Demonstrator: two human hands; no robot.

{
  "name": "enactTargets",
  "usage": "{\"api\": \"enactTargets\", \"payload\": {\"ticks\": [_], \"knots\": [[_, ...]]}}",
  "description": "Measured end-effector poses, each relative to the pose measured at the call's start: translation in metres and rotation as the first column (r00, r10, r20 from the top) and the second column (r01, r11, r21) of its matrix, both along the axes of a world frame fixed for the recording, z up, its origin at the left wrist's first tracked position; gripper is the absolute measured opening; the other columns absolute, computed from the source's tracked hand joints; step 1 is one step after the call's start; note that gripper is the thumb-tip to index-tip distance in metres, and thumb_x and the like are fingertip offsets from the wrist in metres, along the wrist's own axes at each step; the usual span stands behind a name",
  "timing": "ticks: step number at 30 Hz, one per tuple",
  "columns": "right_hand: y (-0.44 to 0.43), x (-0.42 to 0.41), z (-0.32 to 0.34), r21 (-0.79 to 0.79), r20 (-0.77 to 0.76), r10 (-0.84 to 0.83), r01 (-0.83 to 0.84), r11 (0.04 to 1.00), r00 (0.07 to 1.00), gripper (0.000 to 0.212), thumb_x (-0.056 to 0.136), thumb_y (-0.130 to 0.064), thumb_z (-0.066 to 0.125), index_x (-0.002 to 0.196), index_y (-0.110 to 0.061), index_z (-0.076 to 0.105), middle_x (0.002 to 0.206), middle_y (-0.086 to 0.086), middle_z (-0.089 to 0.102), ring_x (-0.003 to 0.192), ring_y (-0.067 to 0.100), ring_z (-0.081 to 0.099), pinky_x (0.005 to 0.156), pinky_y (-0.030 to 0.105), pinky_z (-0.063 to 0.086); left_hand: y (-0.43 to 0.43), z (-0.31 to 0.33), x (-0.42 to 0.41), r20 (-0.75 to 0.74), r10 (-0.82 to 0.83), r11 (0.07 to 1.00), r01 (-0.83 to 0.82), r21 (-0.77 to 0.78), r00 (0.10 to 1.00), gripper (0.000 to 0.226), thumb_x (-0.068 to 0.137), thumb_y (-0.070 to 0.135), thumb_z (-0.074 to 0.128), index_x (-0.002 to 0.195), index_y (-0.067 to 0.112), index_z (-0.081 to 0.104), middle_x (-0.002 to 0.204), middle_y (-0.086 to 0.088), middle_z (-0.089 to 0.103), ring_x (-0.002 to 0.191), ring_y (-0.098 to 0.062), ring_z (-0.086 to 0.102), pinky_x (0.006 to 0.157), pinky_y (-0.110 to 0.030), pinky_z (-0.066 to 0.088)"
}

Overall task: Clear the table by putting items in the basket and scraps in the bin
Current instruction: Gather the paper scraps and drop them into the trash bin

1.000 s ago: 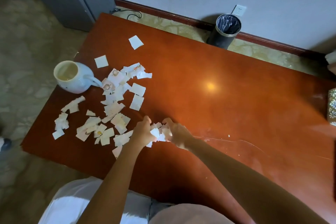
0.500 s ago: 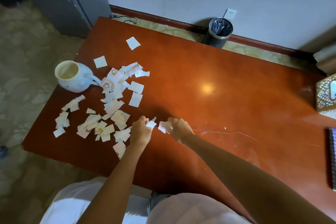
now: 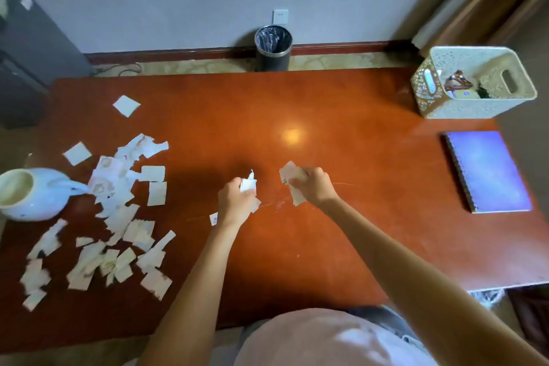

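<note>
Both grips have drawn away from the pile toward the counter's middle. The left grip point(image 3: 236, 202) clenches a wad of white torn paper scraps point(image 3: 248, 184); the right grip point(image 3: 312, 186) grasps another. Most lie loose at nine o'clock on the glossy red-brown wooden counter point(image 3: 326, 116). Paper is light and limp and slips out easily, so it is best bunched in the fist. The black cylindrical bin point(image 3: 273, 47) stands at twelve o'clock. How many pieces each fist holds is hidden, and the contents of the cream perforated basket point(image 3: 445, 110) at two o'clock are unclear.
</note>
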State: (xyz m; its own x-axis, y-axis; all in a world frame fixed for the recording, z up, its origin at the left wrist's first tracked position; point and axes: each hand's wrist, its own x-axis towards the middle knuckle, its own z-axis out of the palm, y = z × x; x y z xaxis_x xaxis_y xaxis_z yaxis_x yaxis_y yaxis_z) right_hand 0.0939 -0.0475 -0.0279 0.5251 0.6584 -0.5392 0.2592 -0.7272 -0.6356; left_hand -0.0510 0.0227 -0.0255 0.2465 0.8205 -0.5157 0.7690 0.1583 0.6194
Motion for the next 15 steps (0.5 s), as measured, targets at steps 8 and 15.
{"api": "enactTargets", "payload": {"ticks": [8,15], "knots": [[-0.129,0.094,0.021,0.124,-0.022,-0.486,0.484,0.866,0.874,0.014,0.088,-0.010,0.055,0.075,-0.006,0.050,0.081,0.011,0.057,0.063,0.021,0.054,0.034,0.010,0.037,-0.075,0.019,0.146,0.220,-0.332,0.936,0.349,-0.041,0.917,0.009,0.090,0.011,0.053,0.096,0.005,0.055,0.090,-0.009,0.058,0.072,-0.021,0.049,0.054,-0.025,0.037],[-0.250,0.192,0.027,0.179,0.005,-0.735,0.723,0.668,0.678,0.026,0.084,-0.016,0.057,0.061,-0.011,0.046,0.070,0.010,0.052,0.065,0.021,0.048,0.054,0.027,0.039,-0.179,0.029,0.282,0.263,-0.568,0.807,0.590,-0.008,0.780,0.005,0.087,0.009,0.054,0.092,0.007,0.056,0.089,-0.006,0.055,0.080,-0.024,0.051,0.060,-0.029,0.040]]}}
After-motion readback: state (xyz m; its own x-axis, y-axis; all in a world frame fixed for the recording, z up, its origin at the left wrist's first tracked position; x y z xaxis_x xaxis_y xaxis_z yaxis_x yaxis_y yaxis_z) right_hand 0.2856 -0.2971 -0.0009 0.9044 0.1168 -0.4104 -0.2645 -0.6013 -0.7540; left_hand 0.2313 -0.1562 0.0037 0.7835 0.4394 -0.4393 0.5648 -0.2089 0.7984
